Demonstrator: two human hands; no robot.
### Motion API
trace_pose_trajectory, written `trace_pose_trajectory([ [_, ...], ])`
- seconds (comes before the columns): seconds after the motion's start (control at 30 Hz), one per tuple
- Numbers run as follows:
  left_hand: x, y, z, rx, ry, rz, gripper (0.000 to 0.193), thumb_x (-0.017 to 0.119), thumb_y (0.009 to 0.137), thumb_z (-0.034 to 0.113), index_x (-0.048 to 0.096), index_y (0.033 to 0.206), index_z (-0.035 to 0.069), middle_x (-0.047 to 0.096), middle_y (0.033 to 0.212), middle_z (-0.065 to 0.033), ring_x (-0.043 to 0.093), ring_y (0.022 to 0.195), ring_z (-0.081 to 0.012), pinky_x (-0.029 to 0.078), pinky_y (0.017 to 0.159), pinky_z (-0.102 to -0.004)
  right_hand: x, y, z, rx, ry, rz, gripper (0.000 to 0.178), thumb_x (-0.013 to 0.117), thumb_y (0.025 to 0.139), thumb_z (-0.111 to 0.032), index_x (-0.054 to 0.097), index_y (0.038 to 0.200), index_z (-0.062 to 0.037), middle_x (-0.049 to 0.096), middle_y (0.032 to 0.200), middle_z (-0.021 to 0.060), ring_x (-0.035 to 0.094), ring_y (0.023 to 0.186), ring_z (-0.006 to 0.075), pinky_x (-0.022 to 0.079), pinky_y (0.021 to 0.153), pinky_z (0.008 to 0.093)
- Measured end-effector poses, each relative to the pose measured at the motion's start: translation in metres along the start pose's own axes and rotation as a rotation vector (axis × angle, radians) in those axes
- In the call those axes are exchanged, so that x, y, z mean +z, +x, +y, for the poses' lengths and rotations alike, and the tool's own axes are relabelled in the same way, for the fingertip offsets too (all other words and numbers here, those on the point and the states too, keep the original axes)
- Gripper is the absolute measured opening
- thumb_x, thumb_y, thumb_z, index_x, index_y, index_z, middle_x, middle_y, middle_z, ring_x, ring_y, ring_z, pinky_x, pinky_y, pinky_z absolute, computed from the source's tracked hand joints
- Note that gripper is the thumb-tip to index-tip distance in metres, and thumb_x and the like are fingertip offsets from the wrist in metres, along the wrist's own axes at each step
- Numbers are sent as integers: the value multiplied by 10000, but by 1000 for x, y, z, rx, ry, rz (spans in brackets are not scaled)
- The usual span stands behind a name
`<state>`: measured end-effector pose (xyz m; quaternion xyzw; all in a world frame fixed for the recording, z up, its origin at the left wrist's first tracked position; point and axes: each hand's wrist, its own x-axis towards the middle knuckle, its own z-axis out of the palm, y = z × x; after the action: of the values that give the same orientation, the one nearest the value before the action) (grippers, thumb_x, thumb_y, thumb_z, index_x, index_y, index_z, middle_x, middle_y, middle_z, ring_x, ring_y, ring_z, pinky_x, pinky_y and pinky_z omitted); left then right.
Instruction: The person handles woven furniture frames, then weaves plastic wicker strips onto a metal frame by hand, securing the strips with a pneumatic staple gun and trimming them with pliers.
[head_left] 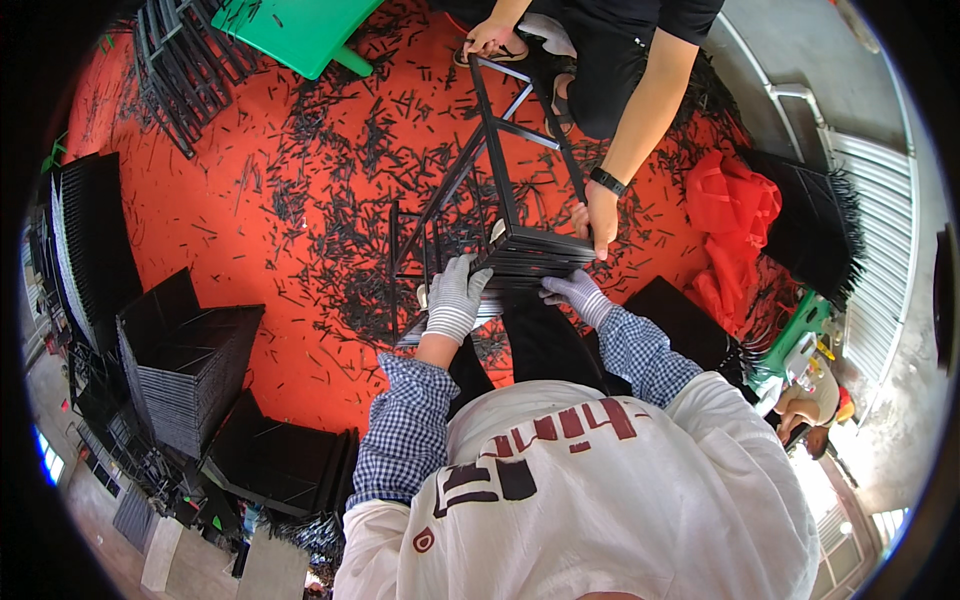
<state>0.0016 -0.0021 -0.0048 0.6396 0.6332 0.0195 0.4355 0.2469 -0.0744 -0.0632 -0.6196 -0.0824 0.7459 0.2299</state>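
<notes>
Left grip (458, 300), grey-white striped glove, curls on near-left corner of the stacked black rectangular metal frames (545, 258); right grip (578, 294) touches their right end, can't tell if pinching. Just beyond: co-worker's bare hand (598, 218). Farther left of grips: red floor (285, 375), stacked black panels (185, 405).

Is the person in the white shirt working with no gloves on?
No, the left hand and the right hand both wear pale grey gloves.
</notes>
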Motion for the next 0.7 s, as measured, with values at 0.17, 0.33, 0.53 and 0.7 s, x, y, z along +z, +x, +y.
trace_pose_trajectory([
  [0.17, 1, -1, -1, 15, -4, 1, 446, 551, 931, 402, 566, 1201, 48, 597, 1120, -166, 565, 980, -423, 444, 882, -495, 0, 0, 0, 2, 13, -3, 339, 689, 888, -156, 570, 1125, 54, 655, 994, 142, 671, 848, 213, 587, 722, 316],
  [0.33, -2, -2, 3, -28, 1, -45, 477, 545, 934, 407, 548, 1236, 38, 589, 1175, -173, 555, 1044, -413, 434, 922, -477, -3, 1, 3, 11, -23, -19, 355, 656, 908, -151, 547, 1178, 52, 646, 1056, 140, 665, 899, 229, 574, 773, 347],
  [0.53, -1, -1, 2, -42, 6, -56, 490, 550, 930, 414, 550, 1231, 27, 590, 1171, -182, 557, 1047, -414, 437, 923, -475, -2, 1, 3, 24, -37, -10, 361, 657, 910, -162, 550, 1180, 52, 646, 1058, 140, 666, 896, 227, 575, 760, 342],
  [0.7, 7, 5, -11, 21, 18, 56, 457, 578, 918, 393, 571, 1190, 26, 597, 1115, -192, 575, 984, -423, 451, 886, -484, -1, 6, 4, -9, -15, -29, 376, 668, 904, -169, 543, 1180, 54, 637, 1078, 145, 665, 898, 230, 575, 743, 345],
])
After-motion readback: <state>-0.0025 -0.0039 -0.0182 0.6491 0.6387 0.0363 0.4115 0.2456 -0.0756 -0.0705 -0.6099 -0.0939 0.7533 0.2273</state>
